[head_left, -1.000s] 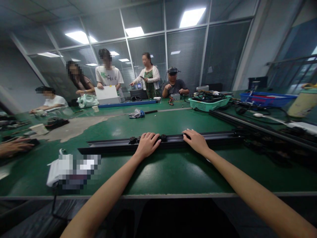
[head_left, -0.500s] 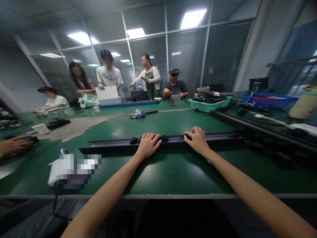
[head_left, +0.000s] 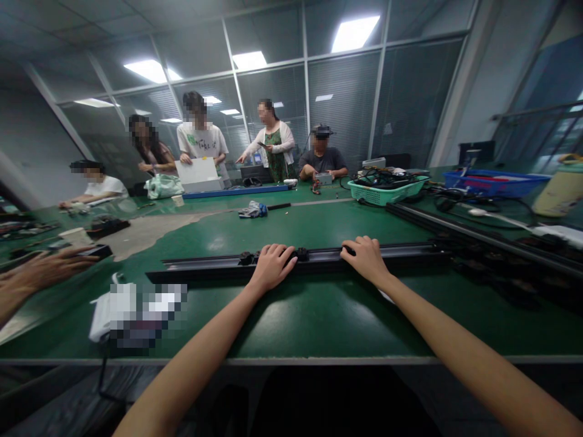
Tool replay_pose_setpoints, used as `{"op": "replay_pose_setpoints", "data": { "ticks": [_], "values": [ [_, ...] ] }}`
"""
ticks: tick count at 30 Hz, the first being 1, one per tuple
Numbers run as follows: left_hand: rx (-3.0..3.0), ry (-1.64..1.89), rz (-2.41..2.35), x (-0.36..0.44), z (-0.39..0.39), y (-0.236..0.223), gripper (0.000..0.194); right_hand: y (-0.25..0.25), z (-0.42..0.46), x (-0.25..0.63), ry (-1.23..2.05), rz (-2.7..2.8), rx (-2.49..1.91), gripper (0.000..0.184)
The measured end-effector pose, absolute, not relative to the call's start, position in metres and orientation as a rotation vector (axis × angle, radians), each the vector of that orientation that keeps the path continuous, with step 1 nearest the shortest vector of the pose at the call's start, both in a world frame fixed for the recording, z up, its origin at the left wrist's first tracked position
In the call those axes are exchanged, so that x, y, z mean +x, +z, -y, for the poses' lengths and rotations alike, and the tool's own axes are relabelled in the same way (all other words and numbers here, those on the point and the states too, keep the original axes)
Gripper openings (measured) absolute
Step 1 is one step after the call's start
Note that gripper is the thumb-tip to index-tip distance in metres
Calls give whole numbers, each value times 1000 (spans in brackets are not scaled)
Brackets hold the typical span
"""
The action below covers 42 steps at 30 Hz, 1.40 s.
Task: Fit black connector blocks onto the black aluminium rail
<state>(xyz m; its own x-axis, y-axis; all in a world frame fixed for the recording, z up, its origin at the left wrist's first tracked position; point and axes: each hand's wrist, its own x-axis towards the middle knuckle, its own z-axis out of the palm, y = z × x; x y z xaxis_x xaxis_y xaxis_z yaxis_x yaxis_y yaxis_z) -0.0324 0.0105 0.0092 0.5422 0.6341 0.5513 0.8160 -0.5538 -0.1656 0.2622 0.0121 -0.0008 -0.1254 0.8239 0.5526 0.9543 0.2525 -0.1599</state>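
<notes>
A long black metal rail with a channel along its top lies across the green table in front of me. My left hand rests over the rail's middle, fingers curled down onto it and thumb pointing right. Small round black parts sit in the channel on both sides of that hand. Further right, my right hand is closed over a small dark piece at the channel, mostly hidden by the fingers. What lies under my left palm is covered.
A co-worker's hand holds a dark object at the left. Near me lie a white device with a cable and a blurred item. A green basket of cables and another long black rail are at the right. Several people are across the table.
My right hand has shifted slightly to the right and its fingers have lowered onto the rail. The left hand stays put. At the left, the co-worker's hand has moved right with the dark object.
</notes>
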Motion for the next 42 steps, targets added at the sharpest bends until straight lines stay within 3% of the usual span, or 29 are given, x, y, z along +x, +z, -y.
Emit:
{"op": "replay_pose_setpoints", "data": {
  "ticks": [42],
  "values": [
    [-2373,-616,1169,-33,-11,9,39,-2,-19,274,-297,2027,-1623,34]
  ]
}}
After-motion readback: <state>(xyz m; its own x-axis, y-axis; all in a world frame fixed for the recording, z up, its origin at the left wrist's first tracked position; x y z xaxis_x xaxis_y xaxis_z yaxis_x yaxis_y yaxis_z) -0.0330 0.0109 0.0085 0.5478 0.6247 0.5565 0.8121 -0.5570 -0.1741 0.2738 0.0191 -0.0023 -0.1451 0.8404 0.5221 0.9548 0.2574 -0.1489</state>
